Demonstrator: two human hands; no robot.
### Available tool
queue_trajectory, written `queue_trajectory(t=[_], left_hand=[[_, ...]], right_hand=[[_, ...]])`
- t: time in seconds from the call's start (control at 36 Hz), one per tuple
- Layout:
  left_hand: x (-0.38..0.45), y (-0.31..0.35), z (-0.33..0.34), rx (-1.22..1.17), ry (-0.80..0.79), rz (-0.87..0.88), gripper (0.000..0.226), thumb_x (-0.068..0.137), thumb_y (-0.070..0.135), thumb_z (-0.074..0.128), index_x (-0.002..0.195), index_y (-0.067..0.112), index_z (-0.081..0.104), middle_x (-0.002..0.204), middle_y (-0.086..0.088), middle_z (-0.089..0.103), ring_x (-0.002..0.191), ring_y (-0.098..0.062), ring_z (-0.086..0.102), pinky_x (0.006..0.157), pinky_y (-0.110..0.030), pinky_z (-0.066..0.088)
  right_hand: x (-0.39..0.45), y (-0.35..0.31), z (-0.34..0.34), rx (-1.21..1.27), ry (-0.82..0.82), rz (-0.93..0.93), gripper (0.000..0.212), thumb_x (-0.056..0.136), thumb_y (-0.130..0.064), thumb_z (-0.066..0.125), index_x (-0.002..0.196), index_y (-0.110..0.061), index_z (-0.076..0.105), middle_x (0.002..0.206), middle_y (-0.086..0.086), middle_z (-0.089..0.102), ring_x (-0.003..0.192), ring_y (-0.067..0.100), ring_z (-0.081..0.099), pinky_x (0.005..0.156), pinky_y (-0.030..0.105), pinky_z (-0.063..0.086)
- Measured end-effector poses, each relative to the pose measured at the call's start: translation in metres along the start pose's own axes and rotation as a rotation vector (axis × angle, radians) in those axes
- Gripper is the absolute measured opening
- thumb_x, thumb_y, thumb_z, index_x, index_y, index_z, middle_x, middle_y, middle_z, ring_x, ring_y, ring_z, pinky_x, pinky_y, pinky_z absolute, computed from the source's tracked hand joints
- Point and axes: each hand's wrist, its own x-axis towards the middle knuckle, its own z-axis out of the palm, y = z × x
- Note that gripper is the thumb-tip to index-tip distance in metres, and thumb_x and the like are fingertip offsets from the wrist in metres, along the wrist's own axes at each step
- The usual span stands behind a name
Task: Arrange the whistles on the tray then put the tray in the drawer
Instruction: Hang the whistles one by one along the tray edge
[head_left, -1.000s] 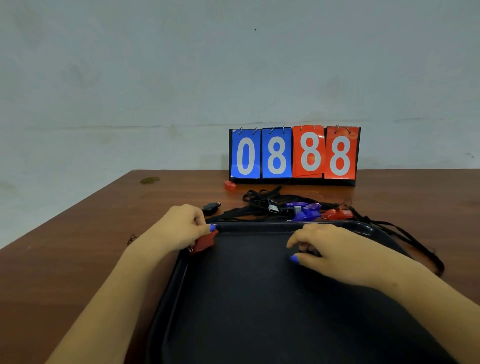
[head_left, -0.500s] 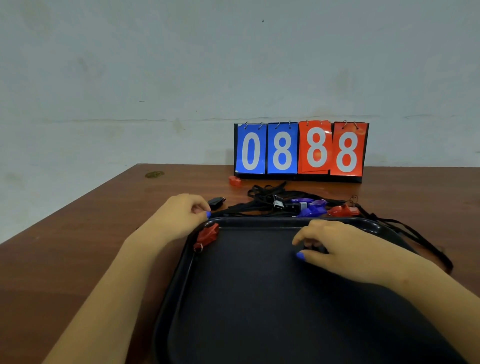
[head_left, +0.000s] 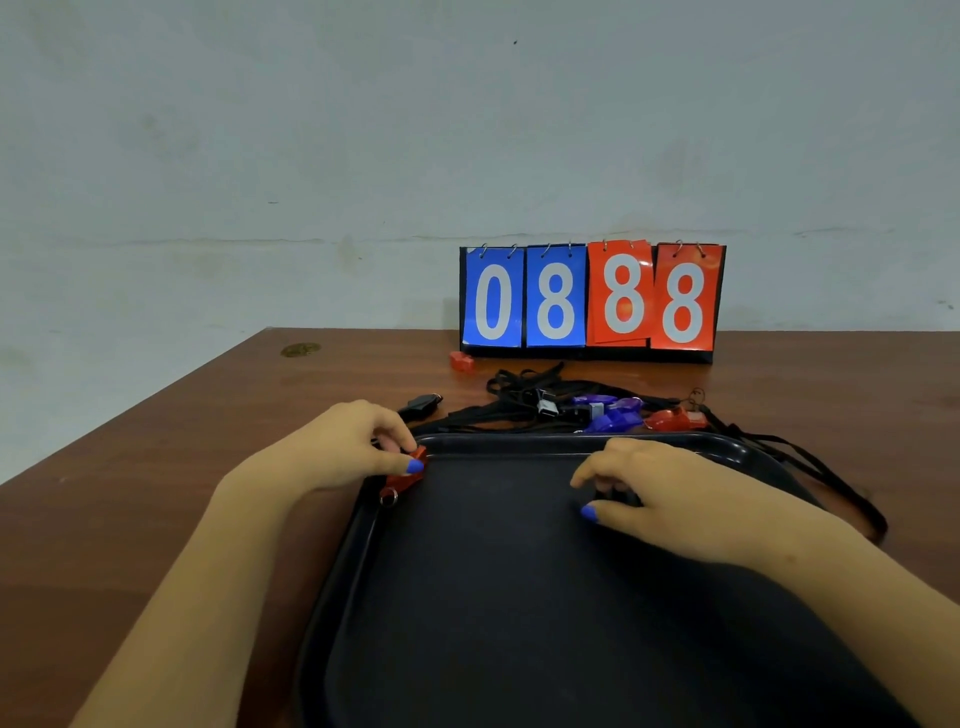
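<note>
Step in hand: setting whistles out on the tray (head_left: 727, 447); most are not yet on it.
Left hand (head_left: 343, 449): curled at the tray's far-left corner, thumb and fingers (head_left: 413, 466) pinching the red whistle (head_left: 408, 480).
Red whistle axis: runs slantwise, its ring (head_left: 388, 498) pointing toward the near-left, its body tucked under the fingertips and lying on the tray's left rim.
Right hand (head_left: 670, 499): palm down on the tray floor near the far edge, fingers bent over something small and dark; probably a black whistle, though against the black tray I cannot tell what it grips.
Remaining whistles: a purple whistle (head_left: 615, 418) and another red whistle (head_left: 675, 418) lie in the tangled black lanyards (head_left: 524, 395) on the counter (head_left: 156, 493), just beyond the tray's far edge; a black whistle (head_left: 422, 405) sits beyond the far-left corner.
Nearer hand: right for the purple and red ones, left for the black one.
Behind: scoreboard (head_left: 592, 301) at the counter's back edge, a small red piece (head_left: 460, 360) beside it.
</note>
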Motion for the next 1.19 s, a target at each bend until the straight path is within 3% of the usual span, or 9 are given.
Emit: queue_trajectory(t=[0.14,0.42,0.67,0.72,0.83,0.94,1.0,1.11,1.19], left_hand=[[0.002,0.003,0.005,0.012,0.035,-0.040,0.018,0.078,0.038,0.070,0.078,0.024,0.059,0.073,0.006,0.059,0.066,-0.004,0.052,0.056,-0.014,0.036],[0.008,0.004,0.011,0.020,0.026,-0.095,0.032,0.078,0.051,0.063,0.082,0.019,0.057,0.074,0.004,0.059,0.066,-0.007,0.051,0.055,-0.019,0.036],[0.008,0.002,0.010,0.020,0.013,-0.094,0.034,0.079,0.050,0.062,0.085,0.017,0.056,0.072,0.003,0.059,0.064,-0.007,0.051,0.056,-0.018,0.037],[0.008,0.001,0.011,-0.010,0.068,-0.099,0.038,0.078,0.052,0.063,0.088,0.018,0.049,0.071,0.004,0.056,0.063,-0.008,0.049,0.055,-0.021,0.035],[0.015,-0.012,0.014,-0.192,0.343,-0.144,0.036,0.086,0.052,0.052,0.090,0.018,0.039,0.076,0.001,0.051,0.066,-0.014,0.047,0.058,-0.030,0.035],[0.025,-0.031,0.022,-0.073,0.531,-0.140,0.014,0.094,0.034,0.044,0.102,0.023,0.047,0.098,0.001,0.054,0.082,-0.018,0.051,0.071,-0.034,0.041],[0.029,-0.034,0.026,-0.052,0.554,-0.086,0.022,0.095,0.025,0.044,0.115,0.025,0.052,0.111,0.001,0.053,0.096,-0.019,0.053,0.082,-0.036,0.045],[0.044,-0.026,0.029,0.005,0.459,-0.058,0.033,0.095,0.030,0.044,0.127,0.031,0.052,0.137,0.001,0.047,0.125,-0.026,0.041,0.101,-0.043,0.034],[0.058,-0.021,0.034,-0.066,0.384,-0.090,0.034,0.094,0.031,0.046,0.127,0.034,0.053,0.142,0.003,0.045,0.132,-0.026,0.037,0.110,-0.047,0.029]], right_hand=[[0.000,0.001,0.001,0.008,-0.009,0.002,0.034,0.091,-0.040,0.052,0.124,-0.036,0.049,0.111,-0.017,0.047,0.103,0.000,0.047,0.093,0.020,0.043],[0.001,0.001,0.001,-0.009,-0.024,-0.001,0.033,0.091,-0.041,0.052,0.124,-0.036,0.050,0.114,-0.016,0.047,0.106,0.000,0.047,0.096,0.022,0.043],[0.002,0.002,0.002,-0.011,-0.019,-0.006,0.033,0.090,-0.042,0.052,0.123,-0.037,0.050,0.109,-0.017,0.045,0.103,0.000,0.046,0.094,0.023,0.044],[0.002,0.002,0.002,-0.011,-0.022,-0.007,0.033,0.090,-0.042,0.052,0.123,-0.037,0.050,0.110,-0.017,0.045,0.104,0.000,0.046,0.095,0.023,0.044],[0.001,0.003,0.002,-0.004,-0.022,-0.008,0.033,0.090,-0.042,0.052,0.122,-0.037,0.050,0.113,-0.016,0.047,0.104,0.000,0.047,0.094,0.023,0.044],[0.002,0.003,0.001,0.000,-0.016,-0.010,0.032,0.091,-0.040,0.052,0.123,-0.037,0.050,0.111,-0.017,0.047,0.103,0.000,0.047,0.091,0.020,0.044],[0.002,0.004,0.001,0.001,-0.012,-0.010,0.032,0.091,-0.040,0.052,0.122,-0.037,0.050,0.111,-0.017,0.047,0.103,0.000,0.047,0.091,0.020,0.044],[0.003,0.005,0.001,-0.002,-0.013,-0.007,0.032,0.090,-0.039,0.052,0.122,-0.037,0.050,0.109,-0.019,0.047,0.102,-0.001,0.047,0.091,0.019,0.044],[0.002,0.004,0.000,0.001,-0.015,-0.005,0.031,0.091,-0.040,0.052,0.122,-0.038,0.050,0.112,-0.018,0.047,0.104,-0.001,0.047,0.093,0.020,0.043]])
